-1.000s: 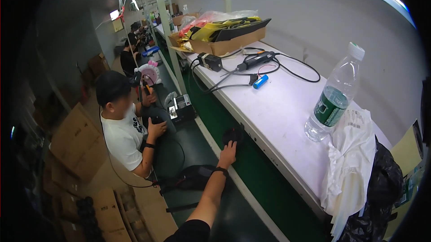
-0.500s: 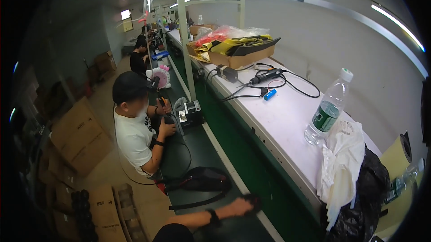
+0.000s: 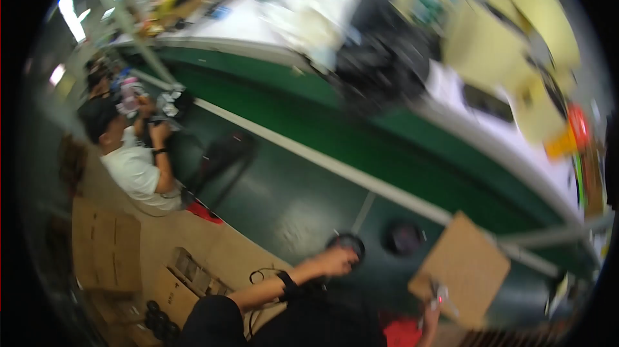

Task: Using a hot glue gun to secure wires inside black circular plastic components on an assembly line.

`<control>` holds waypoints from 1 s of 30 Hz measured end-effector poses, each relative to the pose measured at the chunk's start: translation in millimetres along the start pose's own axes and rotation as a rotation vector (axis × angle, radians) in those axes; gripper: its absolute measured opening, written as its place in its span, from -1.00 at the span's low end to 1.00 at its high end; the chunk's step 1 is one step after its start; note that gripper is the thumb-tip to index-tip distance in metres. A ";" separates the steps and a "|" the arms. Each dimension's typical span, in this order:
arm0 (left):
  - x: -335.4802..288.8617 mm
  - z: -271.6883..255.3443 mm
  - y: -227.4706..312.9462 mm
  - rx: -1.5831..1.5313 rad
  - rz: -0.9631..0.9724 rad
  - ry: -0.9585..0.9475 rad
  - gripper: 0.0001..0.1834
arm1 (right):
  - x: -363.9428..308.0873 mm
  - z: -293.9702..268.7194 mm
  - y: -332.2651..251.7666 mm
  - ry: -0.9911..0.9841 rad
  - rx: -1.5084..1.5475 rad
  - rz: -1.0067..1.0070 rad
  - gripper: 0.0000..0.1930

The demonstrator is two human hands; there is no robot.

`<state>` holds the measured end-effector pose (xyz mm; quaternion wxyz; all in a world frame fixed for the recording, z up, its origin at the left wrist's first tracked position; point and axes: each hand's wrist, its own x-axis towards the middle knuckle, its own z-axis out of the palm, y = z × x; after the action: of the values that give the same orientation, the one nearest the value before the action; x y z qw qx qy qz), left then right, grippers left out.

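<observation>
My left hand, with a black band on its wrist, has its fingers closed on a black round part over the dark green bench. To the right on the bench lies a second black round part, apart from both hands. My right hand is at the lower edge of a brown board. Its fingers look closed round a small greyish thing with a red spot; motion blur hides what kind it is.
A co-worker in a white shirt sits at the left, beside a dark bag-like thing on the bench. Behind the green strip, a white shelf holds a black plastic bag, white cloth-like material and yellow sheets. Cartons stand at left.
The view has swung right and down, bringing the brown board, the second round part and my right hand into sight. My left hand still holds the black round part.
</observation>
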<state>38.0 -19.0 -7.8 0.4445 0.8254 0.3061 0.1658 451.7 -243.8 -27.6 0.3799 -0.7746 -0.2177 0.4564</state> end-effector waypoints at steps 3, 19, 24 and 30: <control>1.9 -17.4 38.5 -0.027 -0.258 0.208 -0.83 | -18.2 7.3 -14.1 0.062 -0.148 -0.046 -0.71; 3.7 -3.1 55.1 0.456 -0.096 -0.026 -0.46 | -90.8 85.1 -86.4 -0.438 -0.242 -0.448 -0.70; 41.0 -13.4 22.5 0.151 -0.128 -0.149 -0.81 | -84.4 103.7 -82.2 -0.500 -0.451 -0.580 -0.59; 86.8 -8.8 21.4 -0.119 -0.283 -0.237 -0.86 | -85.6 129.2 -86.8 -0.488 -0.628 -0.597 -0.57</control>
<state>106.7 34.3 15.1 0.5444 0.7600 0.3543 0.0214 297.9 -198.4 49.1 0.1803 -0.6259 -0.6396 0.4081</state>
